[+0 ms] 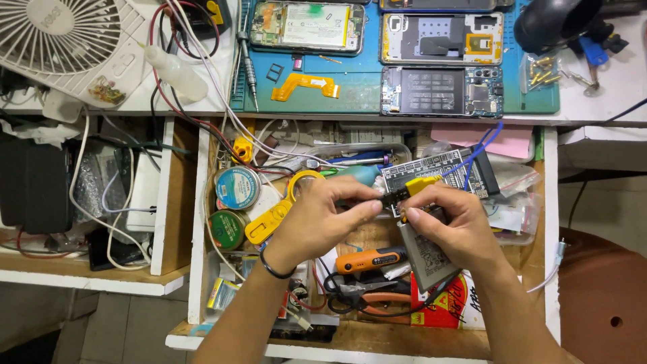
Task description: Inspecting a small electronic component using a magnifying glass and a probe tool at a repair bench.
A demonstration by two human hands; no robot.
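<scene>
Both hands over the open drawer [202, 222]: left hand [317, 219] fingers pinching a small black connector [391, 199]. Right hand [455, 226] fingers gripping a flat grey battery [426, 253] with a yellow clip [421, 185] just above

Three opened smartphones lie on the blue-green work mat [350, 98]: one showing its pale battery [307, 27], one with a bare grey frame [441, 37], one with a dark shielded interior [441, 91]; two round tins sit in the wooden drawer [197, 222], a blue-lidded one [238, 188] and a green one [226, 229]. One white desk fan [57, 34]; one clear squeeze bottle [176, 71]; two bare hands, left [317, 219] and right [448, 226].
</scene>
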